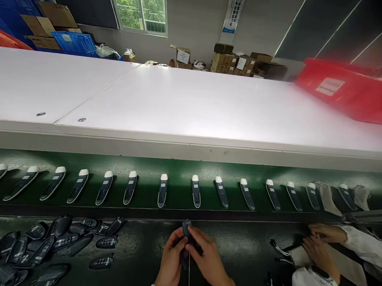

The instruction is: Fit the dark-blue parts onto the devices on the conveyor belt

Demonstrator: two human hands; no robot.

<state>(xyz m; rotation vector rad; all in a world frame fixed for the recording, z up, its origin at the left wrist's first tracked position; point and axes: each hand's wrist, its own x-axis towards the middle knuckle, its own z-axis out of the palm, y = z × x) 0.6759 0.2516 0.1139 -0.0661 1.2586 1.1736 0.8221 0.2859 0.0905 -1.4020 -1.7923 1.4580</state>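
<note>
The person's left hand (171, 261) and right hand (208, 258) met low in the middle of the view, over the dark worktop (243, 248). Both hands held 1 small dark handset part (186, 229) between them. The fingers of each hand were curled in close around it, with the fingertips pinching its sides. The part stood up on end, just below the edge of the green belt (177, 168). A thin wire (189, 273) hung down from it between the 2 wrists. On the belt, a long row of dark handsets with white tips (163, 190) lay side by side, each a little apart from the next. To the left of the hands, a heap of loose dark shells (44, 246) lay on the worktop, well apart from the hands. At the right, another person's hands (320, 243) in white sleeves rested on some flat pale cards (347, 266). Above the belt ran a wide white shelf (193, 104), with a red bin (350, 89) on its right end.
</note>
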